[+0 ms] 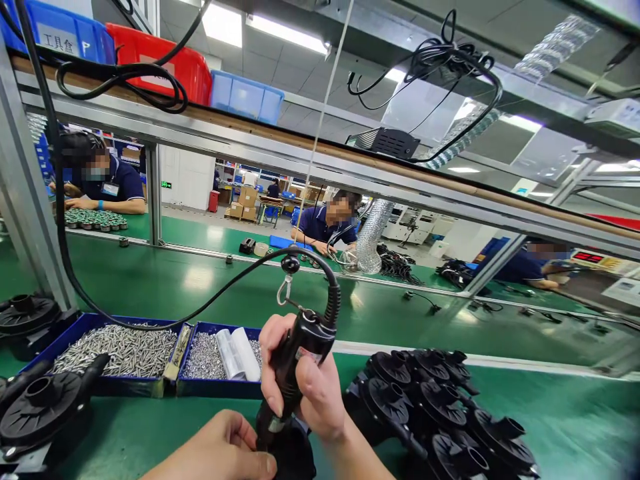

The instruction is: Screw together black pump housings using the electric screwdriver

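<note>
In the lower middle, my right hand is wrapped round a black electric screwdriver, which points down with its cable arching off the top. The screwdriver hangs by a metal clip from a thin cord. Below its lower end is a black plastic housing, partly cut off by the frame edge. My left hand is closed at the housing's left side, thumb and fingers pinched beside the screwdriver's nose. The screwdriver tip and any screw under it are hidden.
Behind my left hand, a blue tray holds many screws; another blue tray has small metal parts and two pale rolls. Several black housings stand on the right, others on the left. A metal frame crosses ahead; co-workers sit beyond.
</note>
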The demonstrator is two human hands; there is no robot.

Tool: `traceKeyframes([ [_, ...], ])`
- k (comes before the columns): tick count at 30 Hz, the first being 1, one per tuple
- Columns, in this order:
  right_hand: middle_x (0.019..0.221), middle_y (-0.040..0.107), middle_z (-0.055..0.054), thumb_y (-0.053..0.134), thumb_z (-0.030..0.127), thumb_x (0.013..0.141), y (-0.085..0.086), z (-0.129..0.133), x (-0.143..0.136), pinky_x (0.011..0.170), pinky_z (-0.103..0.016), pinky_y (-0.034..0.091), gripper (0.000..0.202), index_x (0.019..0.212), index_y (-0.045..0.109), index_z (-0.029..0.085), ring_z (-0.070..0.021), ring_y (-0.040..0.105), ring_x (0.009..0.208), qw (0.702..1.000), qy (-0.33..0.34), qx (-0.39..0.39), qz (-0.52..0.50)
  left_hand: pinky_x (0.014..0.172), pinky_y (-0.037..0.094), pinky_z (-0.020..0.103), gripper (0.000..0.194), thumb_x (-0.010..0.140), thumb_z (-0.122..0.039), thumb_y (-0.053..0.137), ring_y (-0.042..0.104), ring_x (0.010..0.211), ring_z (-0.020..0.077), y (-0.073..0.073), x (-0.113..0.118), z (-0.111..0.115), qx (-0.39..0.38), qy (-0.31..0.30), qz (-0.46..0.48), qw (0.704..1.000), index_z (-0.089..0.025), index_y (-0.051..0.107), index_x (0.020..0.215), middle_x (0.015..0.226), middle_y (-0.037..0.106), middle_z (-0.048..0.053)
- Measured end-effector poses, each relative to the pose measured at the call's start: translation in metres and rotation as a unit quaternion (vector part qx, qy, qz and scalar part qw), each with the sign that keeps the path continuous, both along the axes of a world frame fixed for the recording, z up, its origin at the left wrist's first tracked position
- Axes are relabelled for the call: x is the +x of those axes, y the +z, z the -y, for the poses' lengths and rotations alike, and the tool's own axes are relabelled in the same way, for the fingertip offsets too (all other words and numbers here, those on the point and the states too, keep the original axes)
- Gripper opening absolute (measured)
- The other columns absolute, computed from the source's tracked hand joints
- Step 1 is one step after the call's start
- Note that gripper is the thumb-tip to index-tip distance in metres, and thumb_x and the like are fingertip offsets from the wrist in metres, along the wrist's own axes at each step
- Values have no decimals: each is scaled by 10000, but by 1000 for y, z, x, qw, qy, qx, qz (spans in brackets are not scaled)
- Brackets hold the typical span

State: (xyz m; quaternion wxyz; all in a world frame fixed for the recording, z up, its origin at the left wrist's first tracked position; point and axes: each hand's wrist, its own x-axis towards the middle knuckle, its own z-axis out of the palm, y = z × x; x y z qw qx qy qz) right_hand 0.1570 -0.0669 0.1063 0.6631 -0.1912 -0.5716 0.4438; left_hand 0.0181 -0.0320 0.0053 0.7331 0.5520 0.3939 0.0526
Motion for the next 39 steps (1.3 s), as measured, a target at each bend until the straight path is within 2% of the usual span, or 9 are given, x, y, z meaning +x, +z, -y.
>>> traceKeyframes([
  [5,883,590,-42,722,615,835,8,3,2,390,-192,302,476,988,698,164,-85,539,437,997,60,-34,-40,524,261,201,518,600,-398,946,495,580,76,-10,-2,-1,-27,15,64,997,-191,571,892,739,660,-25],
  [8,836,593,-57,659,612,777,8,2,2,363,-224,313,529,998,725,135,-128,543,435,991,100,-56,-67,505,259,207,511,570,-398,951,489,551,86,-21,4,-2,-3,13,32,999,-203,566,843,683,632,-34],
  [12,803,611,-56,653,590,758,3,-2,1,357,-228,298,539,1028,737,130,-119,507,407,987,134,-54,-78,493,238,208,534,535,-419,964,421,492,79,-30,11,-3,5,5,7,1000,-216,548,802,599,575,-59],
  [16,743,579,2,808,599,763,-2,-4,2,352,-201,309,473,964,696,186,-91,482,397,993,114,-22,-37,522,283,206,527,596,-470,974,476,539,88,-19,3,-2,-3,-21,57,998,-201,591,839,672,596,-45],
  [21,766,577,12,944,346,734,-1,4,3,348,-185,306,324,856,670,222,-78,453,457,998,25,-51,27,533,314,215,504,642,-476,974,478,540,95,-7,-4,-1,6,-40,74,996,-200,596,829,650,562,-58],
  [28,703,545,47,922,272,726,-5,6,5,316,-173,284,296,783,637,214,-54,434,392,995,79,-63,-15,500,350,228,550,585,-455,992,457,473,81,-21,6,3,-3,0,69,998,-217,545,802,615,541,-80],
  [32,688,564,44,945,304,714,-6,5,5,317,-173,303,316,784,652,209,-60,442,397,997,53,-60,-4,495,360,223,520,604,-413,963,496,493,89,-6,2,3,5,-13,63,998,-215,543,837,630,558,-79],
  [35,704,598,37,949,309,707,-7,3,6,307,-176,316,319,802,664,203,-51,417,369,996,66,-56,-4,512,382,216,449,645,-330,905,517,523,88,7,0,4,11,-6,37,999,-208,535,870,635,565,-87],
  [39,688,564,64,939,286,706,-8,0,8,320,-167,295,337,788,623,201,-36,405,351,995,84,-54,-23,498,367,213,368,673,-251,835,502,507,85,9,1,6,24,4,13,1000,-211,519,857,615,553,-93],
])
